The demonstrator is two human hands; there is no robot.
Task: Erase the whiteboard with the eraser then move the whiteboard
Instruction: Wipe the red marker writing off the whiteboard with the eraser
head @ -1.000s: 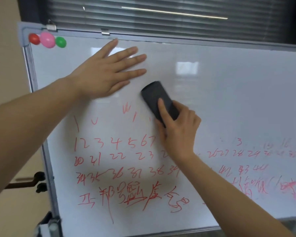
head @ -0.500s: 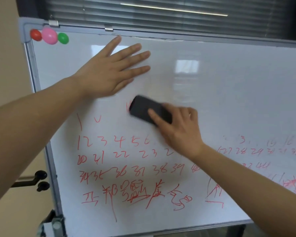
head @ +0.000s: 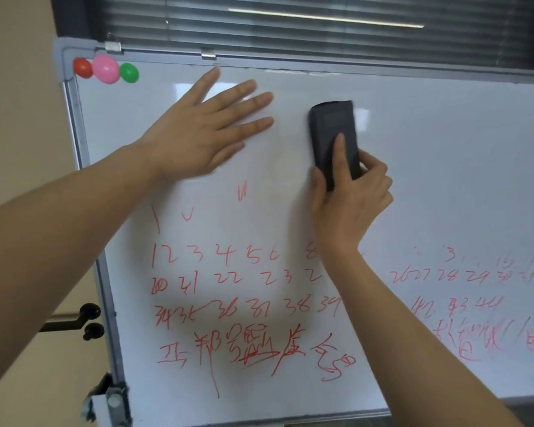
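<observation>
Whiteboard (head: 444, 180): upright, grey-framed, upper area wiped clean, red numerals and characters remaining across lower half. Eraser (head: 333, 134): black, oblong, near-upright, flat against the upper-middle surface.

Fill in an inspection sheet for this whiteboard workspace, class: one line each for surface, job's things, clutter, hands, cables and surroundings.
Surface: whiteboard, upper part wiped white, red writing across the lower rows, fainter and smeared at the right.
Job's things: black eraser, upright on the board's upper middle.
Clutter: red magnet, pink magnet, green magnet in the top left corner; two metal clips on the top frame.
Hands: left hand flat on the board, fingers spread; right hand grips the eraser, forefinger along its back.
Cables: nothing seen.
Surroundings: closed blinds behind the board, beige wall at left, black knobs on the stand.
</observation>
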